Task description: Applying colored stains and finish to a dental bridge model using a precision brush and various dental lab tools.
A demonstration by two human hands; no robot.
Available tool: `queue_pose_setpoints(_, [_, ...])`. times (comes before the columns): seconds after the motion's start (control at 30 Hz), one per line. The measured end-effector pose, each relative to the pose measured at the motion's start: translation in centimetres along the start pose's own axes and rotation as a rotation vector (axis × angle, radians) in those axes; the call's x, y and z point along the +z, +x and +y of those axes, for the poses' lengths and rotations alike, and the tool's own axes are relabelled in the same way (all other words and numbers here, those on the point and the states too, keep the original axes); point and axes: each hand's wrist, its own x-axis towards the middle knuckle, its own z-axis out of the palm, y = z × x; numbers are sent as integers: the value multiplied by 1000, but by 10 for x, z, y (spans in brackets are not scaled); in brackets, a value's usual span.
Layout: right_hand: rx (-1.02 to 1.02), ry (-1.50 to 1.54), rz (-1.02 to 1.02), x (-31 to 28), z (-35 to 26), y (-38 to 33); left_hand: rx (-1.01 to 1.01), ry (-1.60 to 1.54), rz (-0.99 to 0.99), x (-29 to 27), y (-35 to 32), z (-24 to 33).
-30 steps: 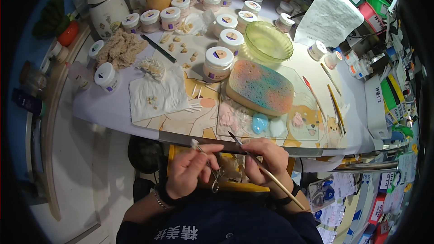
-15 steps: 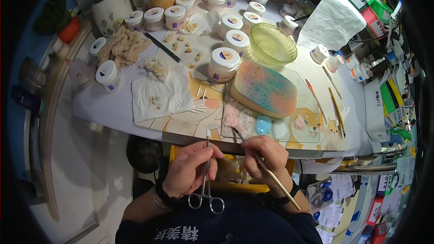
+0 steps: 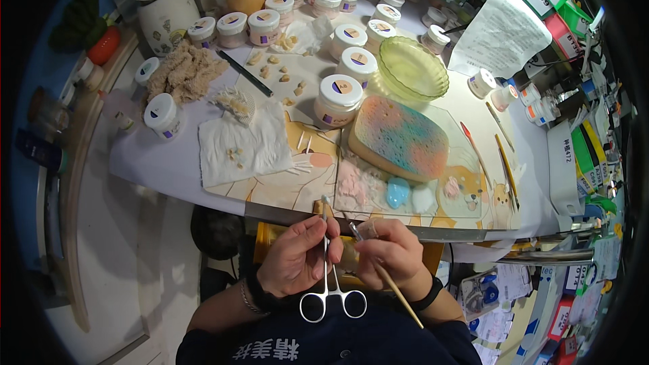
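My left hand (image 3: pixel 295 255) is closed round the shanks of a hemostat (image 3: pixel 326 277), its ring handles hanging below the fingers. At its upturned tip sits a small pale piece (image 3: pixel 324 199), too small to make out. My right hand (image 3: pixel 393 249) pinches a fine brush (image 3: pixel 399 295) with a light wooden handle, its bristles just right of the hemostat's tip and apart from it. Beyond the hands, a glass slab (image 3: pixel 378 209) carries pink paste (image 3: pixel 353 182), a blue blob (image 3: pixel 398 192) and a white blob (image 3: pixel 424 198). A multicoloured sponge (image 3: pixel 402 136) lies on its back part.
A white cloth (image 3: pixel 240 145) with small tooth-like pieces lies at left. Several lidded jars (image 3: pixel 339 94) and a green glass bowl (image 3: pixel 412 71) stand behind. Loose brushes (image 3: pixel 506 170) lie at right. Below the table edge is a yellow drawer (image 3: pixel 270 233).
The hemostat has turned, showing its rings wider, and shifted right. The brush tip has drawn back from the slab's paste toward the hemostat's tip. Both hands are closer together.
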Motion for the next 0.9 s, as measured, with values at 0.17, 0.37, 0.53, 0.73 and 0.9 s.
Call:
queue_pose_setpoints(0.17, [18, 12, -32, 4, 0, 2, 11, -111, -46, -3, 1, 0])
queue_pose_setpoints(0.37, [41, -2, 14, 9, 1, 4, 14, -88, -25, -2, 0, 0])
queue_pose_setpoints(0.53, [30, -15, 18, 10, 0, 7, 11, 35, 89, 5, 1, 0])
queue_pose_setpoints(0.73, [39, -33, 14, 10, 0, 6, 6, 40, 78, 6, 1, 0])
queue_pose_setpoints(0.9, [31, -47, 16, 11, 1, 6, 2, 28, 80, 6, 1, 0])
